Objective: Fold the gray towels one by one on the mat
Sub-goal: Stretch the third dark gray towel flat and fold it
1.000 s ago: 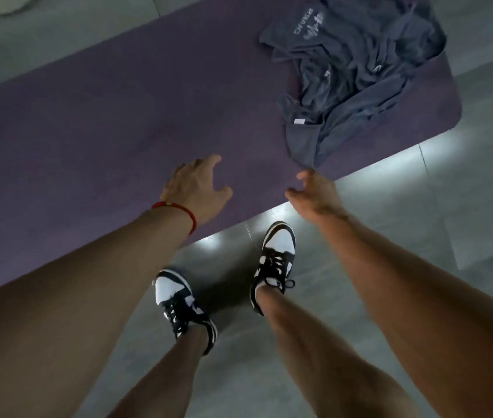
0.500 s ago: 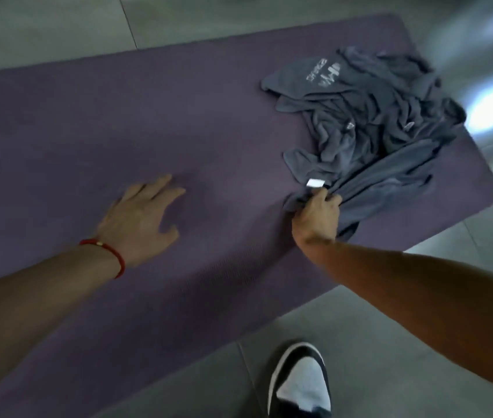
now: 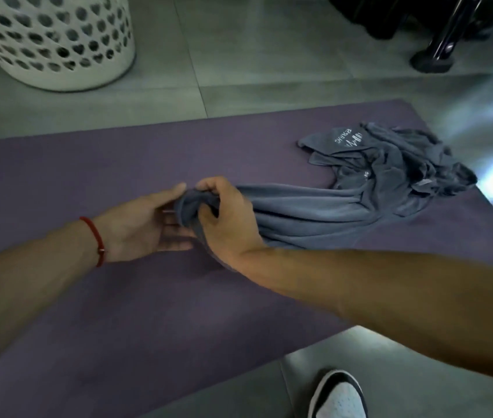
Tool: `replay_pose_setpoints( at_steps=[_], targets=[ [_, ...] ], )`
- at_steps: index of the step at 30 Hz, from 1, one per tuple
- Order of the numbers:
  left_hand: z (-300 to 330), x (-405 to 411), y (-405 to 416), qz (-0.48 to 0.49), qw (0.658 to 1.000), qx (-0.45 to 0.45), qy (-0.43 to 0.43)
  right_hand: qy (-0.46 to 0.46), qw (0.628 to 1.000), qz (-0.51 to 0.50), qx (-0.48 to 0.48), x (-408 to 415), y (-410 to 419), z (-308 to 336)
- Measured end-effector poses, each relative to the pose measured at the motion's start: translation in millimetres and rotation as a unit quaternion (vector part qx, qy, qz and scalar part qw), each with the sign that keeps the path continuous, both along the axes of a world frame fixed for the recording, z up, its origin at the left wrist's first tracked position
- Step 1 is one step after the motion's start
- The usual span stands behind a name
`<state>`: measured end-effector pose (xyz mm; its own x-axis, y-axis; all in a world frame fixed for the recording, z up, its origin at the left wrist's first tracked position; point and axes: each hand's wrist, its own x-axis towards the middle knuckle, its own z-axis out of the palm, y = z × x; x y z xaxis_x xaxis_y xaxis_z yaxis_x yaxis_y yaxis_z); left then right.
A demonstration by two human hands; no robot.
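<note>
A purple mat [image 3: 88, 182] lies across the grey tiled floor. A crumpled pile of gray towels [image 3: 396, 164] sits at the mat's right end, one with white lettering on top. One gray towel [image 3: 308, 212] stretches from the pile toward the mat's middle. My right hand [image 3: 227, 218] grips the bunched end of that towel. My left hand [image 3: 146, 224], with a red cord on the wrist, is palm up with straight fingers, touching the same bunched end from the left.
A white perforated laundry basket [image 3: 55, 40] stands on the floor beyond the mat at the far left. Dark furniture legs [image 3: 438, 52] are at the far right. My black-and-white shoe [image 3: 337, 396] is on the tiles at the mat's near edge.
My right hand took hold of a towel at the pile's edge and has pulled it left across the mat. My left hand has lifted off the mat and come to meet the towel's end.
</note>
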<state>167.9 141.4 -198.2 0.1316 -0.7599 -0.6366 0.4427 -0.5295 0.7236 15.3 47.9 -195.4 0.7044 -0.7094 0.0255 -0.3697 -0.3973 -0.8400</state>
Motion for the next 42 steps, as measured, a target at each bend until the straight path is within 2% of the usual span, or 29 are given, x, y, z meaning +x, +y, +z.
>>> replay_pose_setpoints(
  at_steps=[2, 5, 7, 9, 10, 12, 14, 16, 19, 21, 25, 28, 29, 31, 33, 36, 37, 39, 42],
  targets=[
    [8, 23, 14, 0.009, 1.0, -0.017, -0.024, -0.001, 0.999, 0.047, 0.026, 21, 2, 4],
    [21, 47, 31, 0.062, 0.992, -0.019, -0.105, -0.008, 0.981, 0.162, 0.102, 48, 6, 16],
    [25, 65, 49, 0.132, 0.983, -0.02, -0.129, 0.028, 0.977, 0.207, 0.045, 52, 1, 21],
    [24, 89, 74, 0.194, 0.968, -0.007, -0.159, 0.075, 0.969, 0.212, -0.102, 45, -15, 14],
    [22, 102, 89, 0.225, 0.958, 0.004, -0.176, 0.135, 0.95, 0.221, -0.175, 41, -26, 6],
    [18, 130, 123, 0.28, 0.934, 0.025, -0.223, 0.317, 0.882, 0.238, -0.255, 29, -52, -13],
    [16, 156, 154, 0.329, 0.889, 0.093, -0.306, 0.444, 0.826, 0.221, -0.269, 13, -77, -26],
    [15, 175, 188, 0.324, 0.838, 0.204, -0.388, 0.501, 0.794, 0.224, -0.262, -2, -100, -33],
    [9, 173, 225, 0.287, 0.767, 0.342, -0.46, 0.527, 0.76, 0.29, -0.248, -10, -115, -36],
    [7, 150, 231, 0.233, 0.728, 0.398, -0.508, 0.518, 0.75, 0.319, -0.259, -8, -110, -41],
    [-1, 125, 207, -0.117, 0.706, 0.406, -0.568, 0.475, 0.709, 0.414, -0.316, 14, -78, -57],
    [-19, 105, 180, -0.29, 0.668, 0.336, -0.597, 0.409, 0.692, 0.487, -0.341, 41, -45, -66],
    [-30, 98, 174, -0.316, 0.663, 0.309, -0.604, 0.385, 0.688, 0.504, -0.354, 50, -32, -68],
    [-53, 82, 165, -0.324, 0.692, 0.299, -0.572, 0.354, 0.687, 0.518, -0.367, 65, -9, -74],
    [-74, 66, 161, -0.327, 0.72, 0.326, -0.518, 0.358, 0.688, 0.518, -0.36, 78, 10, -79],
    [-88, 48, 153, -0.256, 0.736, 0.325, -0.536, 0.375, 0.689, 0.516, -0.343, 93, 24, -85],
    [-87, 47, 151, -0.231, 0.733, 0.312, -0.559, 0.356, 0.701, 0.518, -0.336, 96, 27, -88],
    [-78, 51, 153, -0.254, 0.718, 0.291, -0.579, 0.3, 0.746, 0.509, -0.306, 102, 29, -89],
    [-59, 58, 174, -0.336, 0.655, 0.27, -0.62, 0.233, 0.812, 0.463, -0.267, 105, 23, -88]
  ],
)
